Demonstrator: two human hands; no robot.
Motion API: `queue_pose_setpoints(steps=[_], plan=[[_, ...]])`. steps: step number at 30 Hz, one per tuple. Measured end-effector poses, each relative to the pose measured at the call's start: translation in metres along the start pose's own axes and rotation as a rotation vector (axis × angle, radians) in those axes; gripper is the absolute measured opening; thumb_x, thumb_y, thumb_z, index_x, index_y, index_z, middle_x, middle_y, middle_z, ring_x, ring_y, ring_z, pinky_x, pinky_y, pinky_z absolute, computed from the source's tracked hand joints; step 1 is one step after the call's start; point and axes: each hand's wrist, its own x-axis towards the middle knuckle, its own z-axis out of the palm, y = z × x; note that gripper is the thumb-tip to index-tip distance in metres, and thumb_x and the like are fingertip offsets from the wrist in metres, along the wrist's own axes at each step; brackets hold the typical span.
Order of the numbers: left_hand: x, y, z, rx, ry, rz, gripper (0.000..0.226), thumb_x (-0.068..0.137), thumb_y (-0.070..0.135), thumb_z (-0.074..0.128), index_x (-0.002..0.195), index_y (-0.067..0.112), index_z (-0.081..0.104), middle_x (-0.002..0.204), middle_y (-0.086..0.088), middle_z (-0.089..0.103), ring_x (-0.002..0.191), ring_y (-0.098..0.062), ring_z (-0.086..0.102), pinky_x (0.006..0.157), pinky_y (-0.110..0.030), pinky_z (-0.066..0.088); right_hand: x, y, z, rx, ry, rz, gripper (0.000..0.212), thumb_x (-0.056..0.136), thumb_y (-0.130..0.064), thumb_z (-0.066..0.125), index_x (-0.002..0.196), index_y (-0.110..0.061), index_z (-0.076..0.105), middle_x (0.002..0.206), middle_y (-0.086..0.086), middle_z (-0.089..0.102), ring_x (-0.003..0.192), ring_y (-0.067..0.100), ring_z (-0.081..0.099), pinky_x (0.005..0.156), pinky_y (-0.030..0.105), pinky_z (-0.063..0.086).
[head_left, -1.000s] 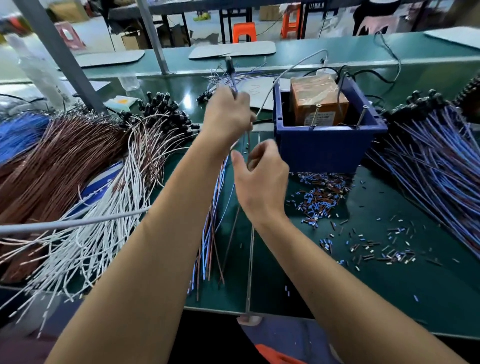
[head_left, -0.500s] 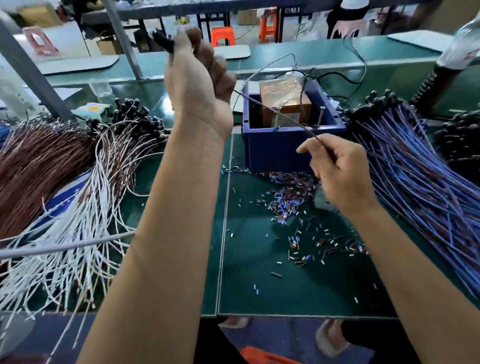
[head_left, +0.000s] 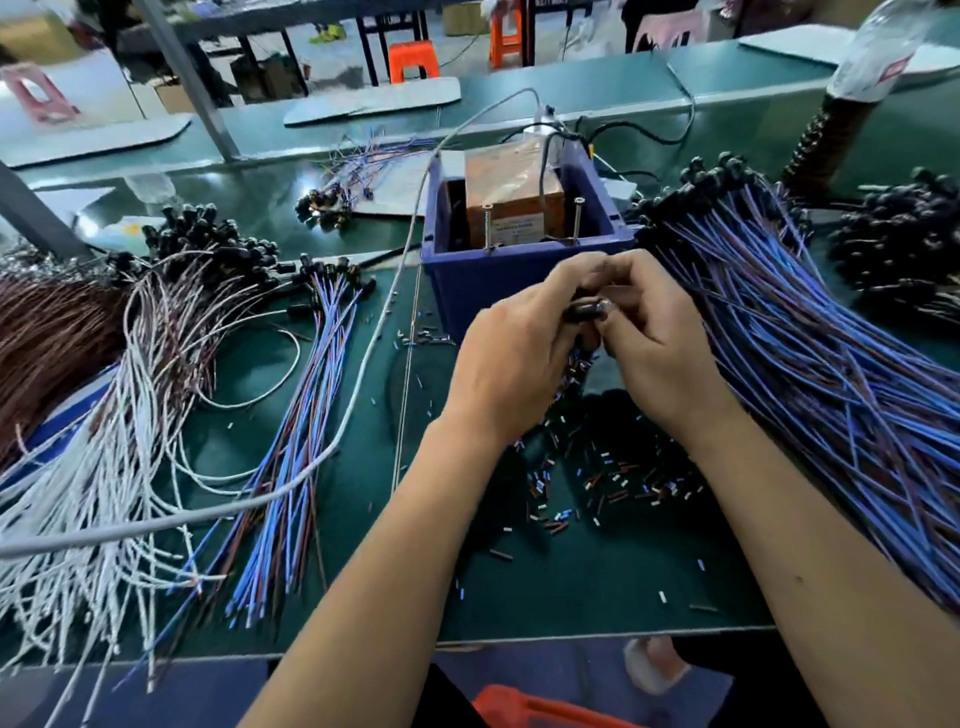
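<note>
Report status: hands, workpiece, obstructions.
Left hand grips small black cylindrical plug; right hand pinches its tip. Plug held in front of blue plastic bin, above scattered wire offcuts. Blue wire bundle close by right hand.

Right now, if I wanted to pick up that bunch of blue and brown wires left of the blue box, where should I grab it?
Probably just below the black caps, coming down from above. There the blue and brown wires lie flat on the green mat and close together; toward the near edge they fan out into loose tips.
</note>
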Motion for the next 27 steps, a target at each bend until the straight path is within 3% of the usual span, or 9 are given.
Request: queue_pose_setpoints(steps=[3, 6, 10, 16, 23, 27], plan=[[-0.001, -0.011, -0.008, 0.06, 0.126, 0.015, 0.018, 0.103, 0.016, 0.054, 0.111, 0.006, 0.067, 0.097, -0.005, 0.07, 0.086, -0.033, 0.066, 0.069, -0.048, 0.052, 0.002, 0.004, -0.004, -0.056, 0.015, 0.004, 0.005, 0.101, -0.013, 0.063, 0.097, -0.013, 0.062, 0.075, 0.004, 0.069, 0.066, 0.019, 0.065, 0.065, 0.035, 0.053], [-0.004, -0.017, -0.013, 0.132, 0.276, -0.051, 0.028, 0.105, 0.019, 0.049, 0.091, 0.003, 0.066, 0.086, -0.008, 0.061, 0.074, -0.033, 0.057, 0.063, -0.049, 0.047, 0.003, 0.01, -0.011, -0.137, 0.058, 0.01, 0.021, 0.1, -0.029, 0.068, 0.082, -0.019, 0.07, 0.063, -0.002, 0.068, 0.056, 0.01, 0.061, 0.059, 0.023, 0.048], [-0.007, -0.021, -0.01, 0.121, 0.319, -0.105, 0.024, 0.102, 0.017, 0.052, 0.088, 0.003, 0.065, 0.085, -0.007, 0.059, 0.073, -0.031, 0.056, 0.063, -0.047, 0.047, 0.004, 0.01, -0.014, 0.069, 0.114, 0.073, 0.009, 0.095, -0.019, 0.075, 0.086, -0.017, 0.074, 0.068, -0.002, 0.073, 0.055, 0.002, 0.06, 0.059, 0.014, 0.045], [-0.006, -0.011, 0.005, -0.106, 0.088, 0.019, 0.015, 0.091, 0.008, 0.061, 0.102, 0.009, 0.072, 0.094, -0.001, 0.07, 0.085, -0.025, 0.066, 0.071, -0.045, 0.052, 0.0, 0.007, -0.004, 0.175, 0.025, 0.106, 0.009, 0.094, -0.011, 0.077, 0.092, -0.01, 0.068, 0.069, 0.005, 0.072, 0.057, 0.01, 0.059, 0.057, 0.021, 0.049], [-0.006, -0.022, 0.011, -0.248, 0.165, -0.117, 0.004, 0.091, 0.012, 0.073, 0.088, 0.012, 0.07, 0.076, 0.008, 0.069, 0.07, -0.011, 0.064, 0.063, -0.035, 0.052, 0.001, 0.009, -0.003, 0.286, 0.087, 0.248, 0.007, 0.095, -0.011, 0.074, 0.089, -0.007, 0.072, 0.075, 0.011, 0.077, 0.055, 0.013, 0.059, 0.058, 0.022, 0.05], [-0.008, -0.023, 0.012, -0.26, 0.182, -0.15, 0.009, 0.094, 0.014, 0.07, 0.086, 0.015, 0.067, 0.069, 0.014, 0.06, 0.063, -0.006, 0.054, 0.058, -0.023, 0.041, 0.0, 0.01, -0.002, 0.239, 0.081, 0.271, 0.015, 0.096, -0.017, 0.074, 0.087, -0.005, 0.075, 0.073, 0.009, 0.076, 0.053, 0.012, 0.057, 0.056, 0.022, 0.049]])
